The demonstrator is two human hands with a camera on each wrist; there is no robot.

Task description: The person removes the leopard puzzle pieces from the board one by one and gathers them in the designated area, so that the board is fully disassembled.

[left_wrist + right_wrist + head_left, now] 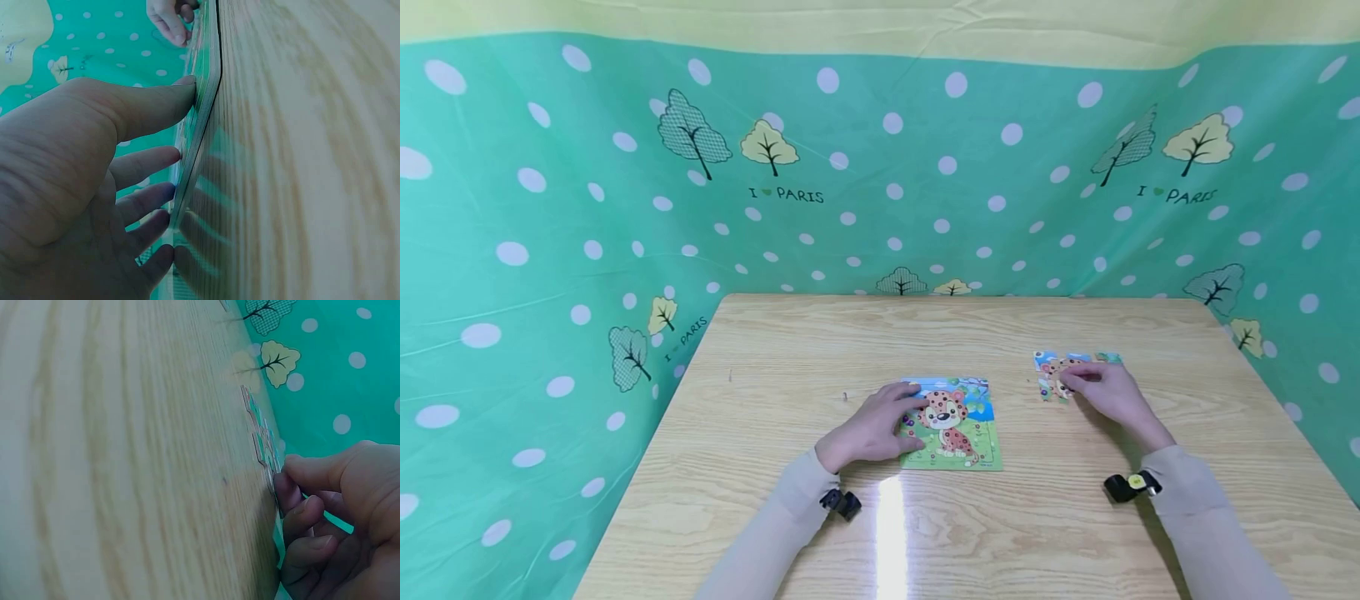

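Note:
A square jigsaw board (958, 450) with a spotted leopard cub picture lies flat in the middle of the table. My left hand (880, 425) rests on its left side, thumb at the near part and fingers spread above. In the left wrist view that left hand (94, 169) touches the board (209, 75) with fairly straight fingers. Off to the right, several loose puzzle pieces (1048, 364) lie in a cluster. My right hand (1108, 392) pinches a puzzle piece (1063, 389) there between thumb and forefinger. In the right wrist view the right hand (337, 519) partly hides it.
The wooden table (775, 350) ends at a green dotted curtain (880, 167) behind and at both sides. A tiny dark bit (845, 396) lies left of the board. Both wrists carry small black cameras (841, 503). A bright light streak crosses the table below the board.

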